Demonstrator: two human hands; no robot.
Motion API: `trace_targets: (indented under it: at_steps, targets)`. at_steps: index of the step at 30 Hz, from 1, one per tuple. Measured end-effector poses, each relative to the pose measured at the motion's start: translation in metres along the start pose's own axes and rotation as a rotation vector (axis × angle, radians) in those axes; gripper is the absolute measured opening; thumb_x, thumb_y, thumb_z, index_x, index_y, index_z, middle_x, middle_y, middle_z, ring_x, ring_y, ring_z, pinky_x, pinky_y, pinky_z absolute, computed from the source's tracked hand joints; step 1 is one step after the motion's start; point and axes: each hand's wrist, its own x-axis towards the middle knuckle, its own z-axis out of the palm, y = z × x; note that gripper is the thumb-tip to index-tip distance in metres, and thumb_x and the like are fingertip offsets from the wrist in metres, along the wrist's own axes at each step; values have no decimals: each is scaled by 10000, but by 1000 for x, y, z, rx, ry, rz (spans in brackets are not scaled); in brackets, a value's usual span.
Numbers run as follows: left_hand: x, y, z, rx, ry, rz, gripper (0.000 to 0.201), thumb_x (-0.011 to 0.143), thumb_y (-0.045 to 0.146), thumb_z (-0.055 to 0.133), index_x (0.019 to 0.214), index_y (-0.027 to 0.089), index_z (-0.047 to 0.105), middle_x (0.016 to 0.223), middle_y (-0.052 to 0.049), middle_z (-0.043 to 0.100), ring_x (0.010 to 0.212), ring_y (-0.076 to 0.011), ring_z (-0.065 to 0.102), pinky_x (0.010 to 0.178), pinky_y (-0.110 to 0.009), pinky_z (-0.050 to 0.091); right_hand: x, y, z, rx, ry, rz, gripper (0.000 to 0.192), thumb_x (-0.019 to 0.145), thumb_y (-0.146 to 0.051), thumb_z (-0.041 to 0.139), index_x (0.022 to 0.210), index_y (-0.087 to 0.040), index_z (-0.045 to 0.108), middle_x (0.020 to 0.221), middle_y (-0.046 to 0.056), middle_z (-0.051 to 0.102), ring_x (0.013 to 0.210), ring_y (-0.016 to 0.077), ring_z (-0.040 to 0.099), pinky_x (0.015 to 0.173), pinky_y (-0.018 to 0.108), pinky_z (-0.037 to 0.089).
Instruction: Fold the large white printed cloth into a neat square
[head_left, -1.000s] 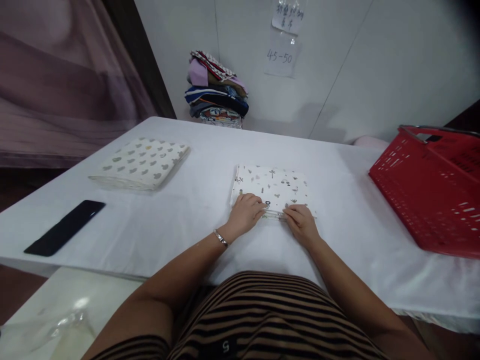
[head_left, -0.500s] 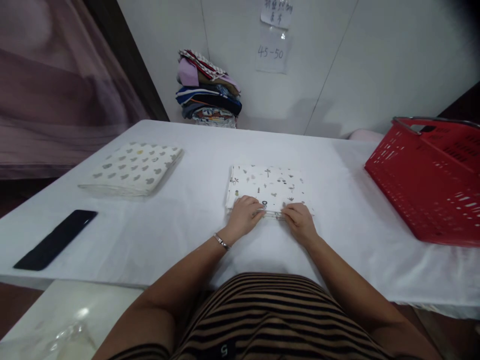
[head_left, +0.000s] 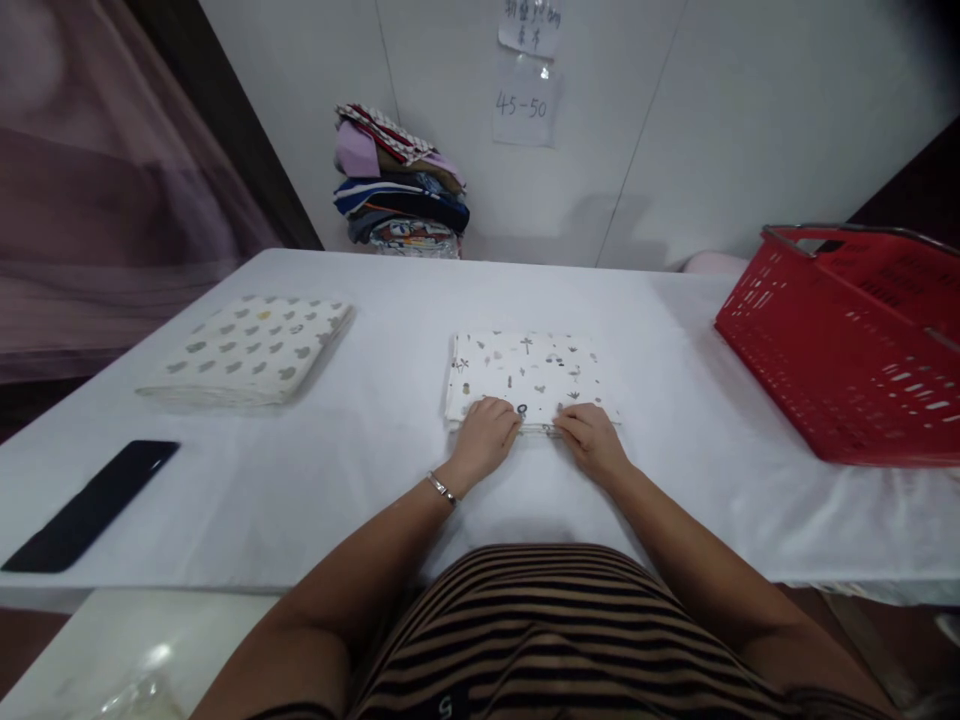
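Observation:
A folded white cloth with small dark prints [head_left: 529,371] lies flat in the middle of the white table [head_left: 390,420]. My left hand [head_left: 486,437] rests on its near left edge, fingers curled over the hem. On the near right edge sits my right hand [head_left: 591,440], fingers pinching the same hem. Both hands are close together, a small gap between them. A thin bracelet is on my left wrist.
A second folded cloth with grey heart prints [head_left: 244,350] lies at the left. A black phone [head_left: 90,503] sits near the front left edge. A red plastic basket [head_left: 847,340] stands at the right. A stack of folded clothes [head_left: 397,195] is by the wall.
The view has shifted rightward and slightly up. Both hands stay on the near edge of the printed cloth with almost no movement.

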Motion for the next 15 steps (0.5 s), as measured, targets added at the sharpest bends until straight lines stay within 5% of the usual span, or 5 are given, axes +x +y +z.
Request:
trace_targets:
  at_steps: [5, 9, 12, 15]
  targets:
    - [-3, -6, 2, -11, -2, 28, 154, 893, 312, 536, 963, 212, 629, 964, -59, 625, 923, -219, 517, 795, -381, 405, -5, 22, -22, 110, 103, 168, 176, 890, -260, 505, 928, -239, 675, 941, 65, 653, 914, 203, 575, 815, 381, 469]
    - [-1, -10, 4, 10, 15, 39, 229, 890, 285, 532, 1091, 223, 620, 997, -71, 627, 923, -232, 521, 780, -391, 407, -12, 48, -49, 168, 208, 578, 214, 837, -351, 518, 823, -200, 669, 858, 58, 655, 815, 189, 592, 702, 320, 477]
    - [0, -11, 5, 4, 30, 50, 177, 895, 260, 516, 996, 230, 658, 927, -58, 636, 880, -225, 528, 756, -385, 405, -13, 54, -59, 283, 32, 964, 282, 822, -416, 516, 734, -177, 638, 662, 17, 620, 601, 135, 552, 537, 246, 421]
    - [1, -12, 7, -15, 62, 54, 175, 896, 257, 508, 942, 239, 675, 889, -53, 639, 860, -222, 533, 736, -382, 402, -11, 50, -59, 386, -164, 1167, 350, 829, -469, 532, 655, -171, 592, 505, -21, 534, 443, 89, 442, 423, 213, 326]
